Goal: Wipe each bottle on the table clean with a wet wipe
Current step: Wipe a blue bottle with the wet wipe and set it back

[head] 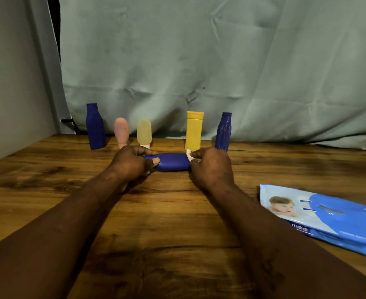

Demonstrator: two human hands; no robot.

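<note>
Behind, five bottles [194, 132], held blue bottle [173, 161], wet wipe [188, 154], wipes pack [328, 216] right

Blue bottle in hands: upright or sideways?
On its side: blue bottle held horizontal between left hand and right hand, which pinches the wet wipe.

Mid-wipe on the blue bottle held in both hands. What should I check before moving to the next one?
1. Grip of left hand on held bottle: ok.
2. The right hand pinches the wipe at the bottle's end: ok.
3. The held bottle wiped all over: cannot tell.
4. The yellow tube and ribbed bottle behind the hands upright: ok.
5. Gap in the row left of the yellow tube for setting it back: ok.
6. The pack open for a fresh wipe: cannot tell.
</note>
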